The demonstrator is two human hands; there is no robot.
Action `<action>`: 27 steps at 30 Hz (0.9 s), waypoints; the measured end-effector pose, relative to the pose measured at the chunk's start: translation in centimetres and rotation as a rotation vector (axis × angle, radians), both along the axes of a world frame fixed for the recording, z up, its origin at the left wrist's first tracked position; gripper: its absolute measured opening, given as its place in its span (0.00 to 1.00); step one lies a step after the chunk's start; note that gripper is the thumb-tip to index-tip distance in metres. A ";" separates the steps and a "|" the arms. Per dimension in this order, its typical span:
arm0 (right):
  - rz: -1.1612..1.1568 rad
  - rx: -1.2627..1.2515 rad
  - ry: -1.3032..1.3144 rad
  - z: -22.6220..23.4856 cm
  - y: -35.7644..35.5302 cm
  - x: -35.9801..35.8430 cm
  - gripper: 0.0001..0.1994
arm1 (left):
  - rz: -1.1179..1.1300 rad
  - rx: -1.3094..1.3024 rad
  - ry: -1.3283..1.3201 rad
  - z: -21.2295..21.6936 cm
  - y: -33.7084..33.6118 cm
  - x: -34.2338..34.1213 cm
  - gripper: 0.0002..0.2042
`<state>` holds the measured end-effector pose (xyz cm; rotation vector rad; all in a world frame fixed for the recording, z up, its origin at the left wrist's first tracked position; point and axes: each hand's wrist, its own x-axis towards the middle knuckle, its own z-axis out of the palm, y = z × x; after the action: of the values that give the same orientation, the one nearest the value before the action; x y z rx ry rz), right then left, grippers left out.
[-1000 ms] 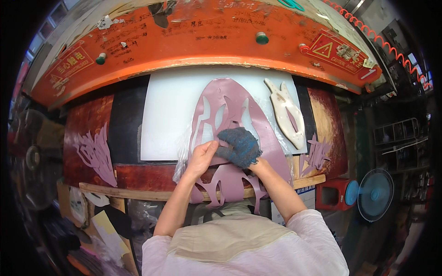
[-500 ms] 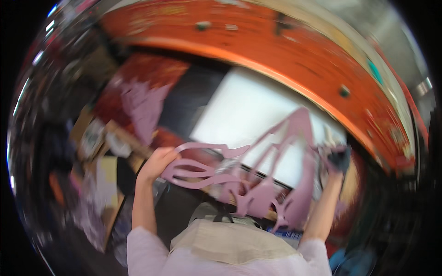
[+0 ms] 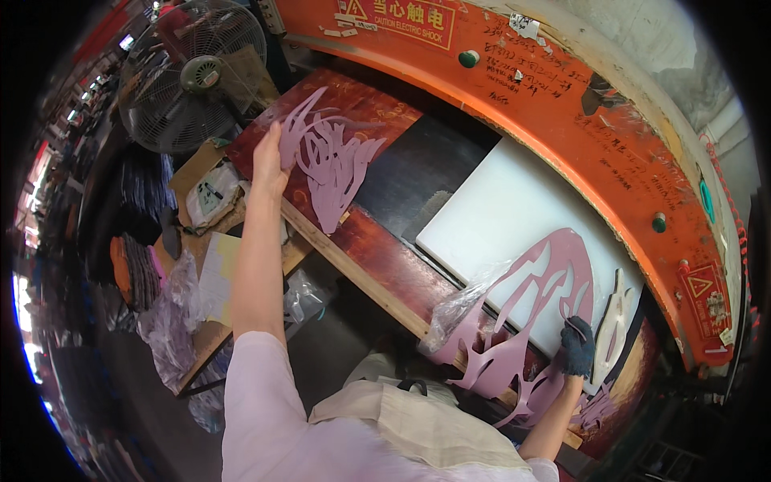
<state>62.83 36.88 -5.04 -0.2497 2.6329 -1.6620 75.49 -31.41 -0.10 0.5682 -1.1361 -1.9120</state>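
Note:
My left hand (image 3: pixel 271 161) reaches to the far left of the bench, its fingers closed round a strip of mauve cut-out sheet scrap (image 3: pixel 299 132). That strip lies over a pile of mauve scraps (image 3: pixel 331 189) on the reddish wooden bench top. On the right, my right hand (image 3: pixel 577 347) wears a dark glove and grips a larger mauve sheet with cut-out openings (image 3: pixel 514 353). This sheet partly covers the white cutting board (image 3: pixel 514 197) and hangs over the front edge. A cream-coloured cutting die or pattern piece (image 3: pixel 613 329) lies just right of the glove.
An orange machine beam (image 3: pixel 514 88) spans the far side of the bench. A large fan (image 3: pixel 197 76) stands far left. Clear plastic film (image 3: pixel 466 305) lies by the board's front. At left, a side table (image 3: pixel 210 341) bears paper, plastic bags and a carton (image 3: pixel 210 193).
My left hand has moved away and left with a piece of mauve scrap, onto the scrap pile. My right hand stays at the larger sheet, which now lies lower over the board's front.

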 end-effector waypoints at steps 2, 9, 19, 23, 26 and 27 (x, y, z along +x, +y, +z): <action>-0.053 -0.010 -0.019 -0.5 0.5 0.5 0.15 | 0.040 0.240 0.050 -5.6 -2.0 -0.8 0.12; -0.144 0.365 0.221 -0.5 -1.9 1.3 0.13 | 0.060 0.264 -0.449 -16.5 -5.0 -2.7 0.10; -0.229 0.433 0.421 -1.9 -3.1 1.6 0.13 | 0.197 0.256 -0.373 -15.9 -8.5 -7.0 0.16; -0.248 0.481 0.459 -2.4 -3.0 1.1 0.11 | 0.164 0.185 -0.537 -17.3 -10.4 -8.2 0.21; -0.279 0.442 0.446 -2.4 -3.0 1.1 0.11 | 0.128 0.273 -0.470 -17.7 -11.1 -9.3 0.20; -0.285 0.446 0.454 -2.5 -3.1 1.1 0.11 | 0.104 0.327 -0.414 -17.7 -11.1 -9.6 0.19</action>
<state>63.92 33.79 -7.50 -0.2753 3.4308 -1.1139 65.93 -42.46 -17.82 1.2234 -1.0184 -1.9526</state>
